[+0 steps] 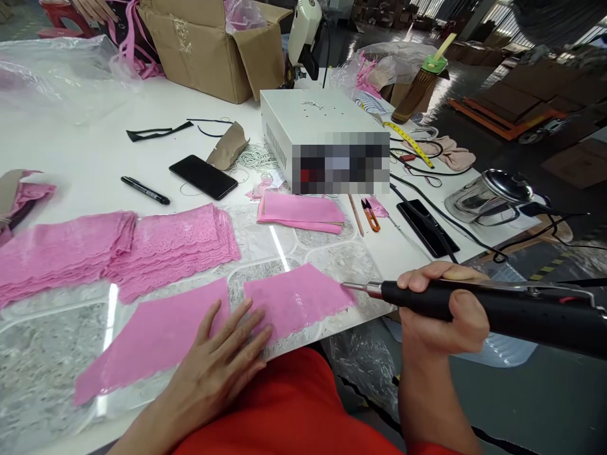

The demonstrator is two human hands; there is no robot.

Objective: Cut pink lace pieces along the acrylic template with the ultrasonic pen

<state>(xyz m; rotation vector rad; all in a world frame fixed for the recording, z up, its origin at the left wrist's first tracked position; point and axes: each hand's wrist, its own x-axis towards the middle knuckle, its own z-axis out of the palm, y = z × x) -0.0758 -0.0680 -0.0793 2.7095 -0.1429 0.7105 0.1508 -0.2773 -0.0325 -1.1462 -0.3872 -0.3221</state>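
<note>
My left hand (pixel 222 357) lies flat with fingers spread on two pieces of pink lace fabric, a long one (pixel 152 335) on the left and a shorter one (pixel 296 300) on the right, both on a marbled tile surface (pixel 42 360). My right hand (pixel 443 309) is closed round the black handle of a heat-cutting tool (pixel 497 309). Its metal tip (pixel 355 287) touches the right edge of the shorter lace piece.
Stacks of pink lace (pixel 171 243) lie at the left, folded pink fabric (pixel 301 212) behind. A white control box (pixel 322 136), black phone (pixel 203 176), pen (pixel 145 189), orange snips (pixel 370 213), measuring tape (pixel 410 142), cardboard box (pixel 208 44) and glass kettle (pixel 490 196) surround them.
</note>
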